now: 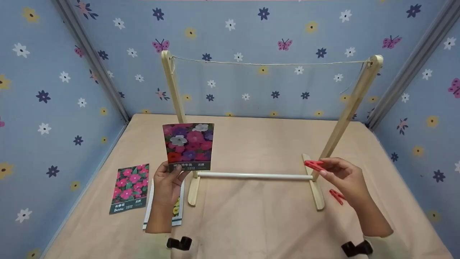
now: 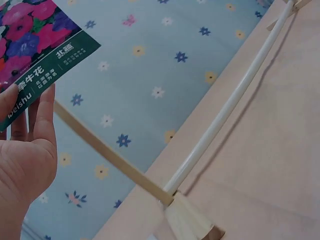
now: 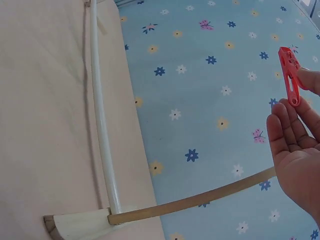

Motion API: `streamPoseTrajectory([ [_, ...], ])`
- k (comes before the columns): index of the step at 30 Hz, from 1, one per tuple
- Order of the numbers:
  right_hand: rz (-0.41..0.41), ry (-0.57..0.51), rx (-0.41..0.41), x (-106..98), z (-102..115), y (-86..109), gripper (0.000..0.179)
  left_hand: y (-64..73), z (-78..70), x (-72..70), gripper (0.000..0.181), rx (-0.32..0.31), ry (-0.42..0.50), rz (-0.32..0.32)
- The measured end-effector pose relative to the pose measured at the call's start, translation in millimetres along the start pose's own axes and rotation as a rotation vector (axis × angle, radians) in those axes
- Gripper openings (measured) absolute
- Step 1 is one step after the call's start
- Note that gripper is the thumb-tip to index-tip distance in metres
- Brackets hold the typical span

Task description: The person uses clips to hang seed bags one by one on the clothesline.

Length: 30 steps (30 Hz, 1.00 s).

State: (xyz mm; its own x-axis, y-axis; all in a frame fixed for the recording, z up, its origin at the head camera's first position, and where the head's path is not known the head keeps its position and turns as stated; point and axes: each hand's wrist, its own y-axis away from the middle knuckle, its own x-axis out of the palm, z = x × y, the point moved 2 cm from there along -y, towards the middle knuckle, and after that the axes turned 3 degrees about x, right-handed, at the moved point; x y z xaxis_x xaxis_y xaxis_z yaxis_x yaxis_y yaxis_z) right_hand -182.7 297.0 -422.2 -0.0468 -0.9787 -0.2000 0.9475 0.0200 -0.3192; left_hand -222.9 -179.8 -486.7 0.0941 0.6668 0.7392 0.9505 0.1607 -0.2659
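Left hand (image 1: 167, 183): I see its fingers clamped on the flower card (image 1: 190, 144), thumb across the front of the lower edge, other fingers behind. Card stands nearly upright above the fingertips, left of centre in the head frame, overlapping the left post (image 1: 173, 90). In the left wrist view it sits upper left.

Right hand (image 1: 346, 178): thumb and forefinger pinch the red clip (image 1: 314, 166), which juts left past the fingertips, right of centre in the head frame. Right wrist view has it upper right, near upright, remaining fingers extended below.

Counts I can confirm:
- Cards: at least 3. One held; pink-flower card (image 1: 130, 183) flat on the desk (image 1: 251, 208), lower left; yellow-flower card (image 1: 176, 212) just right of it, mostly behind the left forearm. Can't tell if that one is a stack.
- Clips: 2. One held; spare clip (image 1: 337, 196) on the desk, lower right, one end hidden by the right wrist.
- Rack: 2 posts, right post (image 1: 350, 108) included, 2 feet, 1 white rod (image 1: 255, 176) low between them, 1 cord (image 1: 269, 64) across the top.
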Motion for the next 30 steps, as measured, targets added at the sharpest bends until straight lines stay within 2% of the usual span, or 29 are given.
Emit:
streamPoseTrajectory([
  [8,0.036,0.046,-0.185,20.7,18.0,-21.2,0.033,-5.1,3.0,18.5,0.026,0.003,-0.02,-0.005],
  [19,0.111,0.113,-0.255,38.9,53.8,-44.7,0.035,-16.0,4.0,38.2,0.02,0.013,-0.034,-0.042],
  [24,0.147,0.136,-0.348,43.3,68.9,-55.6,0.036,-21.5,4.7,43.7,0.02,0.024,-0.056,-0.053],
  [30,0.186,0.158,-0.419,44.8,90.6,-70.9,0.038,-27.6,1.4,51.5,0.02,0.038,-0.054,-0.052],
])
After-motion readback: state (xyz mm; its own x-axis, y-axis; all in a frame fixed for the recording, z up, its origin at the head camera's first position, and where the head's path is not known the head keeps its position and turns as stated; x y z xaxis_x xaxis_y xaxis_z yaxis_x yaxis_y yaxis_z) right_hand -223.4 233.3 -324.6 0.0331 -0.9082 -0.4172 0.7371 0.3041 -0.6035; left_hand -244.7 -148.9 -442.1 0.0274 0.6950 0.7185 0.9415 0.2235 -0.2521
